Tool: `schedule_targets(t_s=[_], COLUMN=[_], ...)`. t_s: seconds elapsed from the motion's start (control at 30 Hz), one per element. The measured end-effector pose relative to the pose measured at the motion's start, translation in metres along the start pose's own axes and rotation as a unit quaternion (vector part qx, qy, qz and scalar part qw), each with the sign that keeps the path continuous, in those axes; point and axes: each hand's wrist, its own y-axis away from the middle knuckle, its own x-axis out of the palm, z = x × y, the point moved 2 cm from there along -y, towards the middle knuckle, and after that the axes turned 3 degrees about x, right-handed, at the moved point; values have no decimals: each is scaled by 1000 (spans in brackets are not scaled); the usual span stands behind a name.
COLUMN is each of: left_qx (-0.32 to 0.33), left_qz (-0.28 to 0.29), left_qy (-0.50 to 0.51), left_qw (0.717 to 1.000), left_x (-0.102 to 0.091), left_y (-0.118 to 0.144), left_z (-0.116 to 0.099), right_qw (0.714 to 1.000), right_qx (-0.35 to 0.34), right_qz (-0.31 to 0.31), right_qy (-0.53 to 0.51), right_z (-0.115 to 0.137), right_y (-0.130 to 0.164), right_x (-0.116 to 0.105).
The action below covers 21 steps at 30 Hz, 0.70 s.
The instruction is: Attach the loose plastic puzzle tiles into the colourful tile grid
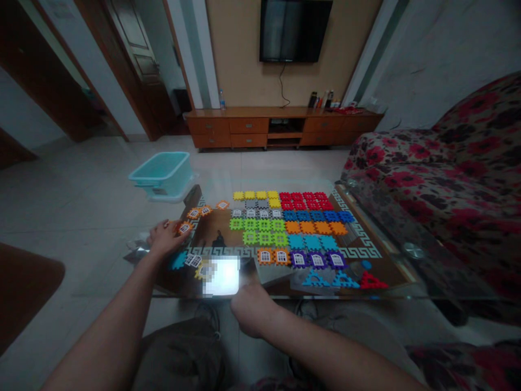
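At the table's left edge, my left hand (166,239) has its fingers closed on an orange puzzle tile with a white window (185,228). More orange window tiles (194,213) lie just beyond it. My right hand (253,307) is closed in a fist at the near edge, beside a device with a bright, lit screen (223,277); pixelation hides its details, and its grip is partly hidden. By the screen lie a yellow tile (200,271), white window pieces (192,260) and a light-blue tile (178,260).
Rows of interlocking tiles in several colours, such as green (264,224) and red (303,205), cover the glass table's middle. Blue triangles (315,278) and a red triangle (372,281) lie front right. A turquoise tub (163,176) stands beyond the left corner; a floral sofa (423,168) is right.
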Motion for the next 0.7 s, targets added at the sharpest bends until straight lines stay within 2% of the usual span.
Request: schedule_targets(t_s=[0.1,0.23,0.57,0.7], left_qx=[33,55,-2,-19], left_qz=[13,0,-36,-33], left_qy=[1,15,34,39], left_qw=[999,998,999,999], left_x=[3,4,2,-2], left_y=[-4,-6,-1,-1], left_z=[2,3,1,-2], right_qw=[1000,1000,1000,1000], right_qx=[7,10,6,13], right_qz=[3,17,14,25], right_qy=[0,4,-11,2], right_z=[2,3,-1,0], right_y=[2,3,3,1], right_x=[-4,-5,-8,-5])
